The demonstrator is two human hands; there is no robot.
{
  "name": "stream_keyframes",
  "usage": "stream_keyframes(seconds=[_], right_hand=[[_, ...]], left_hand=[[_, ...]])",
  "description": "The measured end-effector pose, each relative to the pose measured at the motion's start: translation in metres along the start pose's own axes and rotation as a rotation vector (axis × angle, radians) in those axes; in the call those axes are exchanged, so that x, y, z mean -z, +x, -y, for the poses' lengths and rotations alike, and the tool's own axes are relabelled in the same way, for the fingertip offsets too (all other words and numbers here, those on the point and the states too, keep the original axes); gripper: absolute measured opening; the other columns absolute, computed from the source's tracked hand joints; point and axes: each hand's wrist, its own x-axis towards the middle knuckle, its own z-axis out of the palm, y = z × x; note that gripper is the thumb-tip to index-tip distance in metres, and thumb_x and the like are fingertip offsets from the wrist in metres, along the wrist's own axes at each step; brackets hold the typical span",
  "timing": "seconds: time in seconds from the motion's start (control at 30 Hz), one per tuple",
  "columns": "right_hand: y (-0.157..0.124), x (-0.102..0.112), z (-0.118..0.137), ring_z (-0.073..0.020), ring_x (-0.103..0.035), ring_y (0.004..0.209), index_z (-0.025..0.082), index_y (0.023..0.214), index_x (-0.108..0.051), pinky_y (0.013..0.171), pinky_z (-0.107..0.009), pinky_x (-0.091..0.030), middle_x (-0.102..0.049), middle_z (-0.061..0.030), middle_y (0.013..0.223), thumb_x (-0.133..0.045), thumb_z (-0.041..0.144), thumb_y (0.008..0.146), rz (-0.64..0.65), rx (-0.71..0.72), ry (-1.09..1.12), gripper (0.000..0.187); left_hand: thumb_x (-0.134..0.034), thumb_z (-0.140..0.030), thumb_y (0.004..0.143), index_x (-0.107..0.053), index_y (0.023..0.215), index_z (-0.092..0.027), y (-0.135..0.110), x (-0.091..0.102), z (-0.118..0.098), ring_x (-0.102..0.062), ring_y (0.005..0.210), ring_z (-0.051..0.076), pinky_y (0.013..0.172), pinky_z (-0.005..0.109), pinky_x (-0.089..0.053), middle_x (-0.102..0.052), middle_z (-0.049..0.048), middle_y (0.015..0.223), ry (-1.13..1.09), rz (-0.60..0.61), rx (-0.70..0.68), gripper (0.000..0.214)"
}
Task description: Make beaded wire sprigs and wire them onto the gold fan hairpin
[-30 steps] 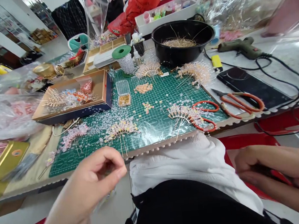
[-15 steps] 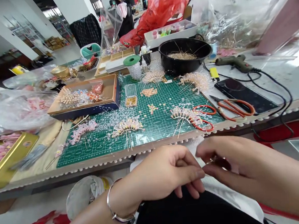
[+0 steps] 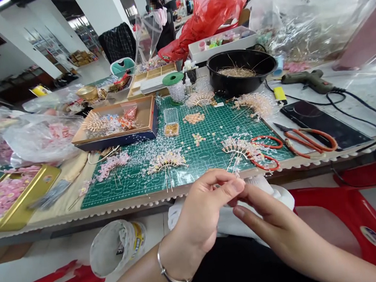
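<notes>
My left hand (image 3: 209,209), a silver bangle at its wrist, is raised in front of the mat's near edge. Its thumb and forefinger pinch a small beaded piece (image 3: 237,172), mostly hidden; a few clear beads poke up above the thumb. My right hand (image 3: 272,221) meets it from the right, its forefinger touching the left fingertips and its thumb held apart below. Just beyond the hands, a pale beaded hair comb (image 3: 237,146) lies by red-handled scissors (image 3: 267,152). Another beaded comb (image 3: 166,162) and a pink one (image 3: 113,164) lie farther left on the green cutting mat (image 3: 205,159).
A box of beaded parts (image 3: 155,117) and a black basin (image 3: 219,80) stand at the back. To the right lie orange-handled pliers (image 3: 321,141), a phone (image 3: 326,121) and a corded glue gun (image 3: 310,81). A gold tin (image 3: 45,191) is at left, a white bucket (image 3: 108,249) below.
Both hands have moved up and left in the picture. The right thumb and forefinger, pinched together before, are now apart. The view has shifted, showing more of a red stool at right.
</notes>
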Motion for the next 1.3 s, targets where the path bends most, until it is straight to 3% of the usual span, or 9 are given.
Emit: stream_keyframes(seconds=[0.1, 0.2, 0.37, 0.63, 0.73, 0.87, 1.03, 1.17, 1.3], right_hand=[[0.004, -0.002, -0.001, -0.0167, -0.062, 0.092, 0.027, 0.096, -0.062, 0.085, -0.028, -0.054, -0.063, -0.0013, 0.094, -0.051, 0.032, 0.102, -0.045, 0.042, -0.011, 0.014], [0.006, -0.004, -0.001, -0.0154, -0.065, 0.092, 0.028, 0.103, -0.062, 0.083, -0.026, -0.056, -0.067, -0.0010, 0.097, -0.050, 0.032, 0.104, -0.027, 0.031, -0.004, 0.013], [0.005, -0.010, -0.002, -0.0152, -0.068, 0.074, 0.025, 0.099, -0.060, 0.070, -0.025, -0.059, -0.067, -0.0006, 0.078, -0.039, 0.029, 0.107, 0.010, 0.016, -0.030, 0.023], [-0.005, -0.003, -0.012, -0.0234, -0.076, 0.083, 0.024, 0.115, -0.071, 0.065, -0.031, -0.057, -0.077, -0.0087, 0.092, -0.040, 0.015, 0.101, 0.091, 0.100, -0.201, 0.035], [-0.007, -0.002, -0.012, -0.0227, -0.076, 0.084, 0.023, 0.121, -0.070, 0.065, -0.030, -0.057, -0.078, -0.0097, 0.097, -0.037, 0.015, 0.101, 0.107, 0.111, -0.216, 0.039], [-0.008, 0.005, -0.005, -0.0171, -0.072, 0.075, 0.028, 0.125, -0.067, 0.067, -0.026, -0.059, -0.074, -0.0021, 0.085, -0.042, 0.028, 0.106, 0.202, -0.028, -0.080, 0.032], [0.000, 0.020, -0.001, -0.0218, -0.072, 0.106, 0.026, 0.118, -0.069, 0.095, -0.034, -0.059, -0.075, -0.0058, 0.110, -0.048, 0.048, 0.105, 0.225, -0.262, 0.276, 0.033], [0.012, 0.025, 0.001, -0.0232, -0.072, 0.100, 0.024, 0.103, -0.074, 0.087, -0.033, -0.060, -0.076, -0.0052, 0.104, -0.061, 0.048, 0.099, 0.248, -0.285, 0.176, 0.028], [0.019, 0.021, 0.006, -0.0224, -0.073, 0.092, 0.025, 0.096, -0.074, 0.079, -0.031, -0.060, -0.077, -0.0035, 0.096, -0.058, 0.042, 0.098, 0.236, -0.270, 0.048, 0.024]], left_hand=[[-0.079, -0.023, 0.078, -0.071, 0.068, -0.018, 0.001, 0.003, 0.003, -0.052, 0.077, 0.013, 0.079, 0.028, -0.039, -0.059, -0.0011, 0.071, -0.060, -0.002, 0.001, 0.015], [-0.081, -0.025, 0.077, -0.072, 0.068, -0.017, 0.003, 0.006, 0.006, -0.051, 0.074, 0.012, 0.075, 0.027, -0.039, -0.059, -0.0011, 0.070, -0.098, -0.013, 0.033, 0.015], [-0.083, -0.027, 0.076, -0.074, 0.072, -0.018, 0.002, 0.007, 0.009, -0.052, 0.068, 0.011, 0.069, 0.026, -0.041, -0.060, -0.0020, 0.068, -0.147, -0.011, 0.085, 0.013], [-0.084, -0.021, 0.076, -0.077, 0.068, -0.020, -0.002, 0.009, 0.004, -0.059, 0.086, 0.012, 0.083, 0.023, -0.043, -0.071, -0.0008, 0.079, -0.144, -0.083, 0.021, 0.010], [-0.084, -0.021, 0.076, -0.077, 0.068, -0.019, 0.001, 0.010, 0.002, -0.058, 0.080, 0.011, 0.078, 0.022, -0.042, -0.069, -0.0004, 0.076, -0.160, -0.091, 0.041, 0.011], [-0.082, -0.026, 0.080, -0.076, 0.072, -0.016, 0.007, 0.013, -0.003, -0.048, 0.063, 0.006, 0.062, 0.019, -0.036, -0.062, -0.0014, 0.069, -0.183, -0.032, 0.071, 0.014], [-0.082, -0.027, 0.080, -0.074, 0.073, -0.015, 0.009, 0.016, -0.002, -0.049, 0.063, 0.006, 0.063, 0.019, -0.037, -0.060, -0.0017, 0.068, -0.201, -0.022, 0.098, 0.015], [-0.080, -0.026, 0.081, -0.074, 0.074, -0.016, 0.009, 0.015, 0.003, -0.048, 0.063, 0.007, 0.064, 0.020, -0.038, -0.059, -0.0021, 0.066, -0.205, -0.030, 0.118, 0.014], [-0.080, -0.024, 0.081, -0.073, 0.073, -0.015, 0.009, 0.015, 0.002, -0.050, 0.063, 0.006, 0.064, 0.019, -0.040, -0.061, -0.0017, 0.068, -0.223, -0.018, 0.112, 0.014]])
